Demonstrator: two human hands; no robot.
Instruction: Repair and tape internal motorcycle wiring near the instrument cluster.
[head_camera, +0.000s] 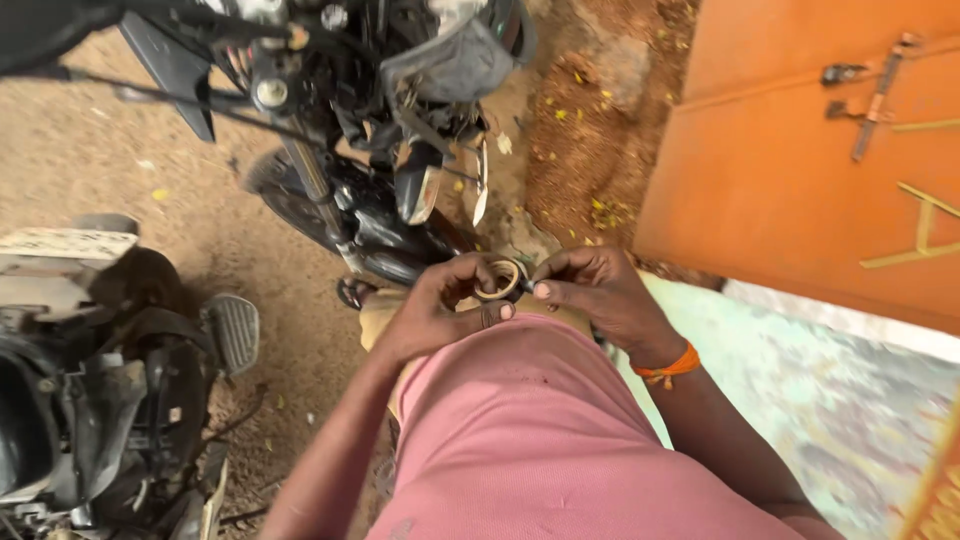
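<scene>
My left hand (435, 310) holds a small tan ring (500, 280), like a round seal or bearing race, between thumb and fingers in front of my pink shirt. My right hand (600, 295), with an orange thread around the wrist (668, 368), pinches the ring's right edge; a thin dark tool tip may sit between its fingers, but I cannot tell. Both hands meet at the ring, above my sandalled foot (352, 292).
A black motorcycle (370, 130) stands just ahead, front fork (315, 180) and wheel close to my hands. Another bike with a footrest (232, 330) sits at the left on the dirt ground. An orange metal door (800, 150) fills the right.
</scene>
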